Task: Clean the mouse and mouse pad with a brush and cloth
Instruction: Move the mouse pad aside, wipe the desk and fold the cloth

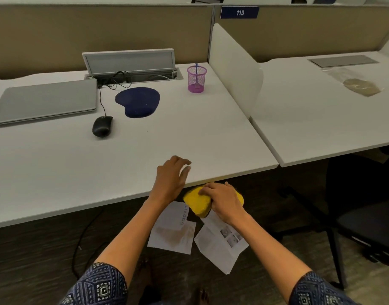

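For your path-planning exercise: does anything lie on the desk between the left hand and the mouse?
Nothing visible does. Bare desk runs from the left hand to the mouse; the mouse pad lies beyond it.

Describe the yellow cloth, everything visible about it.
The yellow cloth looks thick and nubbly, like microfibre, bunched into a rounded wad. The right hand holds it in its grip from above, fingers curled over the top, just below the front edge of the white desk. It hangs above the papers on the floor.

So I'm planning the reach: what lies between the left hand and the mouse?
In the head view, only bare white desk lies between the left hand and the mouse; the mouse pad sits farther back.
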The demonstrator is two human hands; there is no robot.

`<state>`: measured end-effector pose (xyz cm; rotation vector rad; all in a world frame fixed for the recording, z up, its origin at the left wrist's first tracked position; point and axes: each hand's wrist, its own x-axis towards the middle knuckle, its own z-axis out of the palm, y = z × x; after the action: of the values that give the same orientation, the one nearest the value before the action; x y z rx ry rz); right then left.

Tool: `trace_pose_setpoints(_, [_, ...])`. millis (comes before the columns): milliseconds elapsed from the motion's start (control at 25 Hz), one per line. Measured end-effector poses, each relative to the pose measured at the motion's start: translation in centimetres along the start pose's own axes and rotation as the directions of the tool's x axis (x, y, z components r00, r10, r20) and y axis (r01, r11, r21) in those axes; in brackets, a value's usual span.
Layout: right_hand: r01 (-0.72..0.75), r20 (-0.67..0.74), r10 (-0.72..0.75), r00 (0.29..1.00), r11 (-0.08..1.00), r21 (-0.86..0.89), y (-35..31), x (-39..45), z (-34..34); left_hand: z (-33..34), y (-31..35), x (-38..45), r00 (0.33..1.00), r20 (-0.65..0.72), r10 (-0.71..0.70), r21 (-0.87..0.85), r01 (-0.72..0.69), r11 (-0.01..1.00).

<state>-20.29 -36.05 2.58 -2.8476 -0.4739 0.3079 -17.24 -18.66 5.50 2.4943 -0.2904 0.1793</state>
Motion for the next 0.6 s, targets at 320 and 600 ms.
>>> trace_pose_setpoints(320, [0.009,-0.06,0.001,0.998,0.985,0.174,0.5,2.2,-3.5,-0.7,0.4,1.6,0.93,0.36,0.076,0.025,-0.091,0.996])
trace_pose_setpoints(600, [0.004,0.018,-0.01,1.0,0.951,0.308,1.3,5.7,-7.4,-2.8,1.4,4.6,0.924,0.38,0.046,-0.034,-0.036,0.999])
